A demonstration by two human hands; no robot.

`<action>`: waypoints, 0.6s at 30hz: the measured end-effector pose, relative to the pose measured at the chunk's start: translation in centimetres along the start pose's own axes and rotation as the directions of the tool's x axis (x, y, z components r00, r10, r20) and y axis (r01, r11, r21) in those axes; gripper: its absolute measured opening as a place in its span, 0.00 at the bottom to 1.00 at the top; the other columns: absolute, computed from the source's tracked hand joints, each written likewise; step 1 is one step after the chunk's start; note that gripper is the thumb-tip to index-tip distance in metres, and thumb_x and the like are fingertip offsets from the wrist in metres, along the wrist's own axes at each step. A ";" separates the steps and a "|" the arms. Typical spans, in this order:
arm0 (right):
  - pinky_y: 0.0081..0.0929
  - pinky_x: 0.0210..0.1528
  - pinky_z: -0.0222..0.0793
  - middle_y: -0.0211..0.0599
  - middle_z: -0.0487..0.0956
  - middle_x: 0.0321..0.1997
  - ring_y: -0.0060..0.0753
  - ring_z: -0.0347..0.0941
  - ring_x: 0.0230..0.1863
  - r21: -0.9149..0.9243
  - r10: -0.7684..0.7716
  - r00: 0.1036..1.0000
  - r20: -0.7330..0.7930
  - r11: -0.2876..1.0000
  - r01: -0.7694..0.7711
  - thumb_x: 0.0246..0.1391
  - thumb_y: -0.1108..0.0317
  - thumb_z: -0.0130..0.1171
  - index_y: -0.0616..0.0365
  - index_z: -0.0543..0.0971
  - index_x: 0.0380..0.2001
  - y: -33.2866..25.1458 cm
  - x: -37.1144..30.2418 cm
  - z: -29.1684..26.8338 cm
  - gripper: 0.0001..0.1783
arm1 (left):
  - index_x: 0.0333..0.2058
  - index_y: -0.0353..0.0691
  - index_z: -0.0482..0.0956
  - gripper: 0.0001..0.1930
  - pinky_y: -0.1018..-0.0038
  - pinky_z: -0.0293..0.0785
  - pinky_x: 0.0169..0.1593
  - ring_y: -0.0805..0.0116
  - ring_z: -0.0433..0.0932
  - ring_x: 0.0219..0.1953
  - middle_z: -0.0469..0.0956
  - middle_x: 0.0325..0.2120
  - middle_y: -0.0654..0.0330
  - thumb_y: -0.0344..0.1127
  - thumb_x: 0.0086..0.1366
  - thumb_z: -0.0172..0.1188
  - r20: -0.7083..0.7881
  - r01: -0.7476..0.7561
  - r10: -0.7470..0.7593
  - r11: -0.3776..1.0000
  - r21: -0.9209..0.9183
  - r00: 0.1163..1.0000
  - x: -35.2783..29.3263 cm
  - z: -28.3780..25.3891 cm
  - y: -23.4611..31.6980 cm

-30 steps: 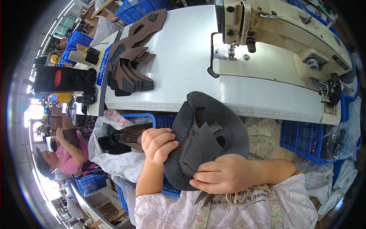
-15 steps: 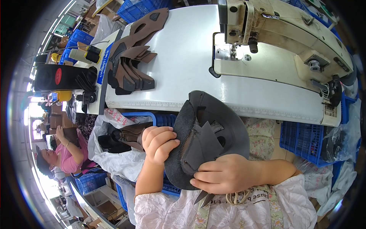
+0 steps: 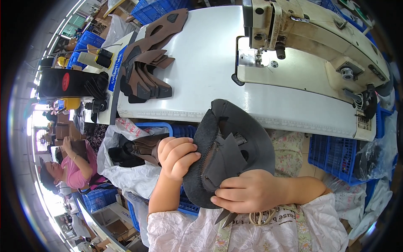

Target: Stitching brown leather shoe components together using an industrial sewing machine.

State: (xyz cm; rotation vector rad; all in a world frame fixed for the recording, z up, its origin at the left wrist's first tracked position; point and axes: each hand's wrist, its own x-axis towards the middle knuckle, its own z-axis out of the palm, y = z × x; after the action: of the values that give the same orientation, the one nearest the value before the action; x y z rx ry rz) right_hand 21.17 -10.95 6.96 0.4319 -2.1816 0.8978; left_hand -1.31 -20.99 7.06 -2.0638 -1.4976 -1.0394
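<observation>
A dark grey shoe upper, curved and with a zigzag-stitched seam along its fuzzy-edged left part, is between my two hands above my lap. My left hand is closed on its left edge, fingers curled over the rim. My right hand grips the lower right edge, its fingertips on the inner face. From under my right hand stick out pointed metal blades, like scissors, with pale loops beside them; whether that hand holds them I cannot tell.
Ahead is a white sewing table with a sewing machine at right and stacked brown shoe pieces at left. Thread spools stand farther left. Blue crates flank my lap. A person in pink sits at far left.
The view has shifted very slightly. Both hands keep their hold on the shoe upper, which has hardly moved.
</observation>
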 end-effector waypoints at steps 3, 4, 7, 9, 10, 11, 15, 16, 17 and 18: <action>0.17 0.25 0.72 0.29 0.78 0.40 0.28 0.76 0.45 0.004 0.002 1.000 0.005 1.000 -0.002 0.48 0.69 0.62 0.59 0.83 0.39 0.0 0.0 -0.1 0.13 | 0.32 0.43 0.79 0.10 0.68 0.73 0.37 0.61 0.82 0.38 0.81 0.33 0.60 0.35 0.49 0.61 0.004 0.000 0.000 1.000 -0.003 1.000 0.1 0.0 0.0; 0.17 0.25 0.72 0.29 0.78 0.40 0.28 0.76 0.45 0.005 0.002 1.000 0.005 1.000 -0.002 0.48 0.69 0.62 0.59 0.83 0.39 0.1 0.0 -0.1 0.13 | 0.32 0.43 0.79 0.10 0.68 0.73 0.37 0.61 0.82 0.38 0.81 0.33 0.60 0.35 0.49 0.61 0.005 0.001 -0.001 1.000 -0.006 1.000 0.1 0.0 0.0; 0.18 0.25 0.71 0.29 0.78 0.40 0.28 0.76 0.45 0.011 0.002 1.000 0.006 1.000 -0.002 0.48 0.69 0.62 0.59 0.83 0.39 0.1 0.0 -0.3 0.13 | 0.32 0.43 0.79 0.10 0.68 0.73 0.37 0.61 0.82 0.38 0.81 0.33 0.60 0.35 0.48 0.61 0.013 -0.005 0.005 1.000 -0.008 1.000 0.3 0.0 -0.1; 0.18 0.26 0.73 0.30 0.78 0.39 0.29 0.77 0.45 0.010 0.009 1.000 0.005 1.000 -0.009 0.48 0.70 0.62 0.59 0.83 0.39 0.1 0.0 -0.4 0.13 | 0.31 0.43 0.79 0.09 0.67 0.73 0.39 0.60 0.82 0.38 0.82 0.34 0.60 0.35 0.49 0.61 0.012 0.011 -0.011 1.000 -0.015 1.000 0.5 0.1 -0.1; 0.18 0.26 0.73 0.30 0.78 0.39 0.29 0.77 0.45 0.006 0.009 1.000 0.005 1.000 -0.009 0.48 0.70 0.62 0.59 0.83 0.39 0.2 0.1 -0.6 0.13 | 0.31 0.44 0.80 0.09 0.67 0.74 0.40 0.60 0.82 0.39 0.82 0.35 0.60 0.35 0.49 0.61 0.012 0.027 -0.026 0.999 -0.022 1.000 0.7 0.3 -0.1; 0.19 0.28 0.74 0.31 0.79 0.40 0.30 0.77 0.43 0.036 0.000 1.000 -0.027 0.999 0.001 0.46 0.70 0.63 0.59 0.84 0.40 0.4 0.2 -0.9 0.14 | 0.31 0.44 0.80 0.09 0.67 0.74 0.40 0.60 0.82 0.39 0.82 0.35 0.60 0.35 0.49 0.61 0.011 0.027 -0.026 0.999 -0.020 1.000 1.2 0.3 0.0; 0.27 0.32 0.78 0.34 0.82 0.42 0.35 0.79 0.35 0.300 0.178 0.978 -0.108 0.944 -0.139 0.40 0.72 0.69 0.58 0.85 0.42 1.3 0.2 -3.9 0.20 | 0.32 0.44 0.82 0.09 0.63 0.74 0.47 0.56 0.83 0.42 0.84 0.38 0.58 0.33 0.49 0.66 0.137 0.108 -0.094 0.990 -0.094 0.986 4.4 0.2 -1.2; 0.30 0.33 0.78 0.38 0.83 0.42 0.35 0.80 0.34 0.354 0.228 0.964 -0.138 0.920 -0.167 0.42 0.74 0.71 0.58 0.85 0.44 1.8 -0.1 -4.9 0.21 | 0.31 0.42 0.83 0.09 0.63 0.75 0.47 0.56 0.84 0.41 0.84 0.36 0.57 0.32 0.49 0.69 0.265 0.309 -0.221 0.879 -0.362 0.939 4.6 0.4 -1.8; 0.30 0.35 0.78 0.38 0.84 0.41 0.33 0.80 0.36 0.357 0.385 0.908 -0.162 0.881 -0.310 0.46 0.75 0.69 0.59 0.85 0.44 1.7 -0.6 -5.7 0.18 | 0.31 0.41 0.83 0.09 0.63 0.76 0.47 0.56 0.84 0.40 0.85 0.33 0.57 0.30 0.49 0.71 0.417 0.497 -0.293 0.661 -0.563 0.861 4.7 0.5 -2.4; 0.29 0.37 0.77 0.38 0.84 0.41 0.31 0.81 0.37 0.362 0.531 0.827 -0.186 0.819 -0.445 0.50 0.75 0.68 0.60 0.84 0.44 1.4 -0.8 -6.3 0.16 | 0.30 0.38 0.83 0.09 0.67 0.78 0.45 0.60 0.84 0.37 0.84 0.29 0.57 0.29 0.51 0.74 0.540 0.641 -0.347 0.399 -0.655 0.767 4.6 0.5 -2.8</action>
State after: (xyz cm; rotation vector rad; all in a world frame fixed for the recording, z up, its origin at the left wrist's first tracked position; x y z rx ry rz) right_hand 24.10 -5.41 8.83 -0.1406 -1.9165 1.4968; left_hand -3.05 -16.74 9.87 -2.4943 -2.1985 -2.0622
